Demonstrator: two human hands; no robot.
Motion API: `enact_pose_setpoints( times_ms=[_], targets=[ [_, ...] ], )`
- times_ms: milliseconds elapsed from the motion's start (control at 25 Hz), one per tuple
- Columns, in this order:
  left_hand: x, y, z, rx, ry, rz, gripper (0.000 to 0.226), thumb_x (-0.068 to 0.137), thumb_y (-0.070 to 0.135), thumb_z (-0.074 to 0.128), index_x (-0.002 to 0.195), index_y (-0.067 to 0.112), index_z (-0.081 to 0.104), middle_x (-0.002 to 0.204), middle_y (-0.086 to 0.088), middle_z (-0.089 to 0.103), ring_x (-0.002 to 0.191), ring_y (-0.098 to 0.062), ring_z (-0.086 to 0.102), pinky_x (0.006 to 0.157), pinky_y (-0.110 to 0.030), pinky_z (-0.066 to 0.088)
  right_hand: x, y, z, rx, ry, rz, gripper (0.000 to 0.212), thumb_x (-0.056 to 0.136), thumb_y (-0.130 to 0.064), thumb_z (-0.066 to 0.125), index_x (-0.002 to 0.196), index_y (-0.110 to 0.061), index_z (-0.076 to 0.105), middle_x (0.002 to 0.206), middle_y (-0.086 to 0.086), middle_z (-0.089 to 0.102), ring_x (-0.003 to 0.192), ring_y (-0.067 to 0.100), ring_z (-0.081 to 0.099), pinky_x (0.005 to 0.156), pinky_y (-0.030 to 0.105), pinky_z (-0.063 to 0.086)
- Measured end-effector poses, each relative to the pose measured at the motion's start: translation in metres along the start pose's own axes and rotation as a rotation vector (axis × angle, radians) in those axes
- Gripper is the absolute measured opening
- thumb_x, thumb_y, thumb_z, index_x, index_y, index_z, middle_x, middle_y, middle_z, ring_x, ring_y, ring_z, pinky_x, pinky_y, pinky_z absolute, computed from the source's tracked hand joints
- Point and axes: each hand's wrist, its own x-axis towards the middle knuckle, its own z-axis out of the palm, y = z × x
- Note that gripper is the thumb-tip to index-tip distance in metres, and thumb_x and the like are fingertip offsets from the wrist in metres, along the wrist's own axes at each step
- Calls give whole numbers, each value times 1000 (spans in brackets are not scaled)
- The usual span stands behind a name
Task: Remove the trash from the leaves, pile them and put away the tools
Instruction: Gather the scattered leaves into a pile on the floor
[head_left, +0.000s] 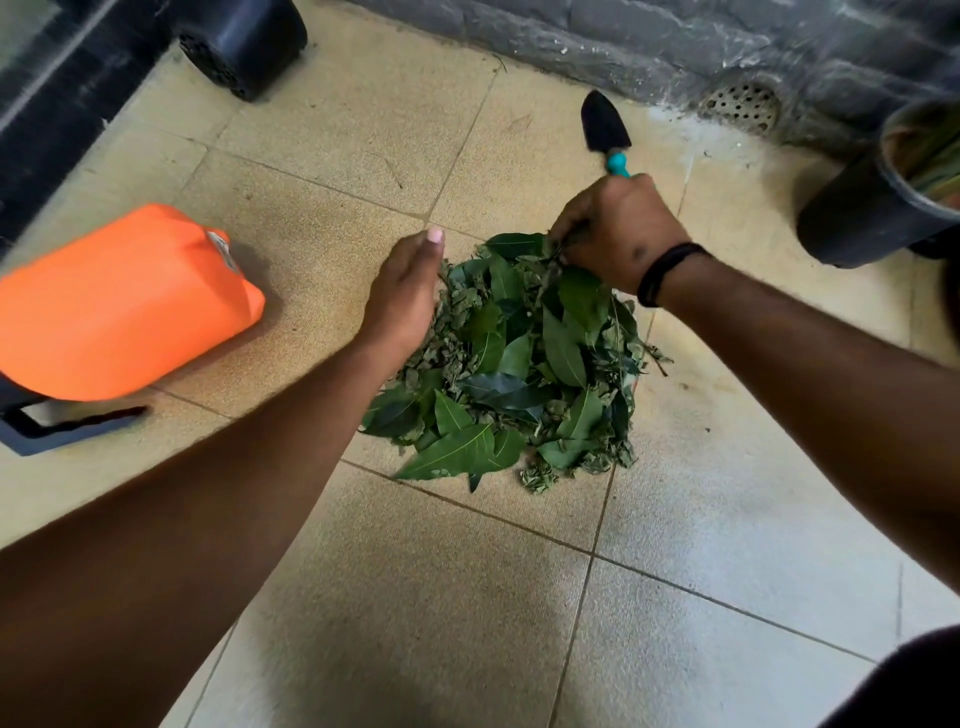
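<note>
The leaves (514, 358) lie in one green pile on the tiled floor (467, 597), near its middle. My left hand (405, 291) is flat and open, its fingers together, against the left side of the pile. My right hand (618, 228) has its grip closed on the blue handle of a small trowel (605, 127) at the far edge of the pile. An orange container (119, 301) stands toward the floor's left edge, a black pot (872, 208) toward its right edge.

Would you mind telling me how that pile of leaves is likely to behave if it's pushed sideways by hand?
The pile of leaves would probably slide easily and scatter, being loose, separate leaves. The small crumpled bits at its edges look light and may get left behind on the tiled floor.
</note>
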Motion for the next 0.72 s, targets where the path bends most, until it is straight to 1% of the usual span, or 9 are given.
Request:
enact_pose_setpoints(
  times_ms=[80, 120, 200, 280, 360, 440, 560, 640, 720],
  targets=[
    [5, 20, 3, -101, 124, 91, 40, 107, 42, 44, 132, 14, 58, 107, 8, 64, 85, 10, 52, 72, -9, 45, -4, -9, -17, 34, 0, -63, 23, 86, -2, 71, 99, -20, 79, 87, -7, 69, 89, 7, 61, 87, 12, 42],
    [8, 29, 5, -160, 165, 140, 36, 106, 38, 49, 128, 13, 62, 103, 13, 64, 87, 10, 56, 74, -5, 46, -8, -13, -23, 53, 3, -108, 22, 85, -3, 74, 98, -20, 80, 88, -5, 73, 87, 8, 64, 85, 9, 43],
    [13, 46, 11, -289, 187, 204, 31, 102, 34, 57, 119, 10, 68, 104, 7, 71, 95, -3, 66, 86, -12, 51, -14, -20, -32, 132, -4, -218, 20, 83, -8, 79, 97, -21, 80, 88, -4, 76, 79, 6, 69, 78, 2, 44],
    [14, 64, 16, -449, 141, 194, 34, 98, 33, 59, 112, 4, 71, 104, -5, 75, 102, -16, 71, 96, -27, 54, -18, -25, -37, 282, -36, -303, 19, 80, -12, 83, 97, -22, 79, 85, -7, 75, 74, 4, 71, 74, 5, 50],
    [12, 75, 19, -579, 18, 110, 42, 95, 40, 59, 108, 3, 73, 100, -11, 76, 98, -23, 73, 90, -37, 57, -21, -28, -36, 447, -45, -320, 20, 78, -12, 85, 97, -15, 79, 87, -6, 76, 76, 6, 73, 72, 19, 58],
    [7, 78, 15, -691, -237, -48, 47, 97, 47, 55, 105, 4, 72, 95, -13, 74, 87, -27, 73, 75, -39, 57, -23, -28, -29, 571, -36, -308, 23, 77, -8, 85, 99, -5, 78, 93, -3, 77, 84, 8, 75, 74, 27, 61],
    [-2, 74, 15, -811, -577, -144, 51, 98, 48, 53, 116, 2, 66, 107, -21, 69, 98, -33, 69, 85, -42, 56, -25, -24, -19, 557, 31, -306, 16, 79, -7, 83, 94, -9, 78, 90, -5, 77, 80, 7, 74, 73, 28, 61],
    [-7, 70, 20, -850, -630, -145, 52, 98, 48, 52, 126, 6, 62, 118, -22, 66, 111, -34, 66, 94, -46, 54, -25, -23, -11, 523, 81, -311, 13, 79, -9, 83, 87, -15, 76, 84, -5, 76, 74, 8, 73, 70, 34, 62],
    [-9, 71, 20, -849, -624, -128, 49, 94, 45, 55, 125, 8, 62, 118, -18, 66, 114, -30, 65, 90, -43, 57, -23, -23, -3, 486, 141, -306, 10, 78, -12, 82, 82, -17, 74, 80, -3, 75, 72, 11, 72, 68, 39, 61]
  ],
)
